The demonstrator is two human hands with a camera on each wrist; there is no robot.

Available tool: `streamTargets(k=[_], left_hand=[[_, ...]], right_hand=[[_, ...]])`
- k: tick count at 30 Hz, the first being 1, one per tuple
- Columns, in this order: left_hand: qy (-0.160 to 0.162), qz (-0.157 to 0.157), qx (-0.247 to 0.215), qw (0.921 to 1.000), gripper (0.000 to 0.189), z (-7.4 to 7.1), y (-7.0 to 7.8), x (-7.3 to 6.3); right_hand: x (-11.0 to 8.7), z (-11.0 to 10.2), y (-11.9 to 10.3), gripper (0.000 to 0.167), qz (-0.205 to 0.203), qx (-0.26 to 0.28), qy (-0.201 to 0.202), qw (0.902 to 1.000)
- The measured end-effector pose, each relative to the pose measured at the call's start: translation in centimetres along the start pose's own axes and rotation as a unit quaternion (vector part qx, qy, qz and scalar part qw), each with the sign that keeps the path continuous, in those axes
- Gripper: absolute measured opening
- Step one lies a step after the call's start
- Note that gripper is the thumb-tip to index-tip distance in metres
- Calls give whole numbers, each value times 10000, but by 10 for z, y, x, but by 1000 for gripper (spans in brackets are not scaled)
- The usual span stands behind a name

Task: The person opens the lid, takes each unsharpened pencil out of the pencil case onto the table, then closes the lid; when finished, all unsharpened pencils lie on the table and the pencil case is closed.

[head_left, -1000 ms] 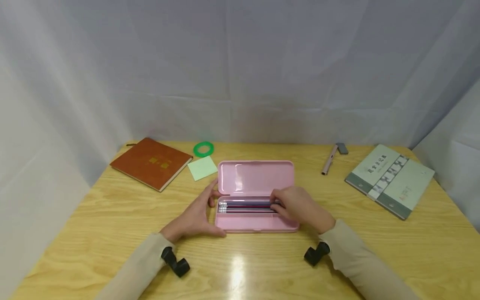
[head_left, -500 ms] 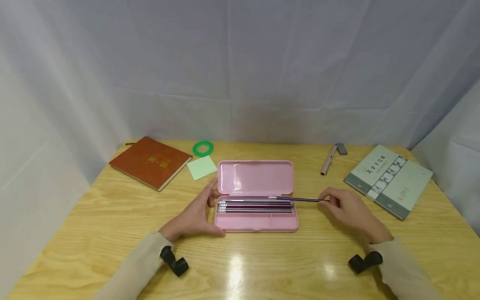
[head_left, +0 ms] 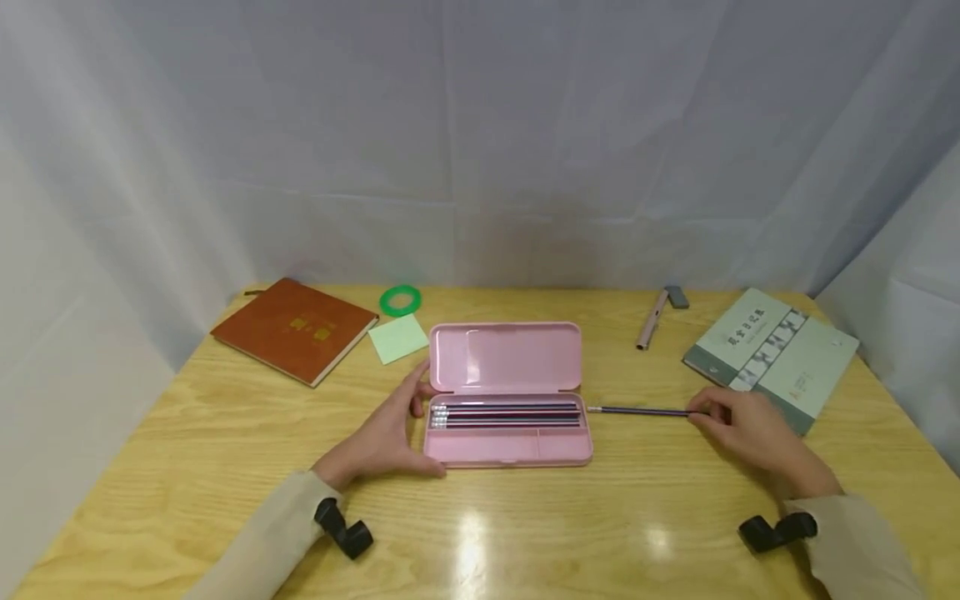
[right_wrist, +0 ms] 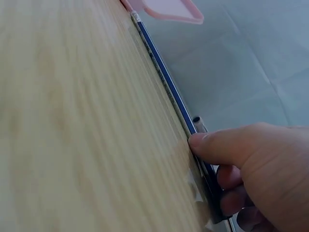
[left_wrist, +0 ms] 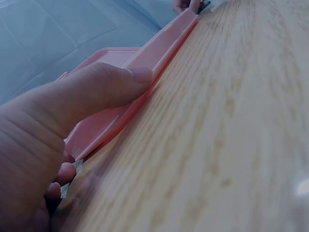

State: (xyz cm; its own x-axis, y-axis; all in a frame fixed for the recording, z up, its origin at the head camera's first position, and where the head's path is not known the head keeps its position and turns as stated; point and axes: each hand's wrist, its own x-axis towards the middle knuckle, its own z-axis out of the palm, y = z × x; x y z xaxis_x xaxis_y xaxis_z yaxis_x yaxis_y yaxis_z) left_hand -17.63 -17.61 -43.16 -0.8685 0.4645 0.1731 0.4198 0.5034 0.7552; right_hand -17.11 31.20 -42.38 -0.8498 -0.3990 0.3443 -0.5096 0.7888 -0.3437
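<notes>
An open pink pencil case (head_left: 480, 450) lies on the table with its lid tipped back. Several striped pencils (head_left: 510, 415) with silver eraser ends fill its rear compartment. My left hand (head_left: 378, 437) holds the case's left end, thumb along the front wall and fingers round the back corner. To the right of the case, my right hand (head_left: 753, 429) pinches a dark blue pencil (head_left: 641, 411) by its far right end between thumb and fingers. That pencil lies level, close over the tabletop, its eraser end pointing at the case.
A grey-green notebook (head_left: 813, 358) lies just behind the right hand. Farther back are a pink pen (head_left: 652, 321) and a grey eraser (head_left: 677, 297). Left of the case lie a brown notebook (head_left: 296, 329), green tape roll (head_left: 400, 301) and sticky notes (head_left: 398, 338).
My right hand has drawn one pencil out of the case and carried it to the right, lowering it near the table. The left hand stays on the case.
</notes>
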Motion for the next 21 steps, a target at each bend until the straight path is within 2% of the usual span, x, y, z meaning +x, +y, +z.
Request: streamTargets(k=[6, 10, 21], left_hand=[[-31, -41, -54, 10000, 139, -1, 1, 0], [0, -66, 21, 10000, 139, -2, 1, -1], [-13, -29, -40, 10000, 139, 0, 0, 0]], right_hand=[[17, 7, -15, 10, 165, 422, -426, 9981], [36, 18, -32, 13, 205, 649, -615, 9958], [84, 47, -82, 6, -536, 1008, -940, 9890]])
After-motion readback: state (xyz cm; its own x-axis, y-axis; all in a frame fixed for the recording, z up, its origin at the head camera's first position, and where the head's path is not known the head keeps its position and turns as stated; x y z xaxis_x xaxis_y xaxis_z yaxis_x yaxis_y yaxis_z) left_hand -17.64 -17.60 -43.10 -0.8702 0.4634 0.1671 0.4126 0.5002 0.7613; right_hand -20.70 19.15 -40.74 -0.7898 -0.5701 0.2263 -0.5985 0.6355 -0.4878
